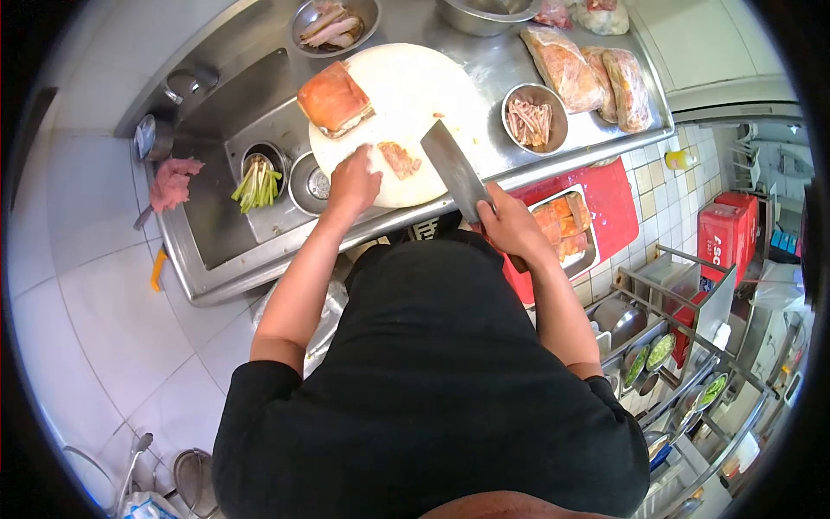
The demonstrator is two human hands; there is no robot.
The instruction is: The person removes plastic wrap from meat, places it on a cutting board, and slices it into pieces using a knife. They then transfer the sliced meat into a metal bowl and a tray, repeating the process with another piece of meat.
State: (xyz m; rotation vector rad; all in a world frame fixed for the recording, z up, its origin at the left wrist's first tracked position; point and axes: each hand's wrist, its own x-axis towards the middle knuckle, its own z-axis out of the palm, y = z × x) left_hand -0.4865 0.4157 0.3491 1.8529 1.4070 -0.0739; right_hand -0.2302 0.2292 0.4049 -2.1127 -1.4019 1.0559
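Note:
My right hand (510, 223) grips the handle of a cleaver (455, 169). Its broad blade slants up and left over the right side of a round white cutting board (424, 82). My left hand (354, 183) is at the board's near left edge with its fingers curled together; what they hold, if anything, is hidden. Just right of that hand lies a thin piece of meat (399, 160). A thick block of orange-brown skinned meat (335, 98) sits at the board's left edge, beyond my left hand.
A bowl of meat strips (533, 119) and plastic-wrapped meat (566, 67) stand to the right. Green stalks (257, 185) in a container and a metal bowl (309, 183) are in the sink (233, 112). A tray of meat (564, 227) sits low on a red surface (616, 203).

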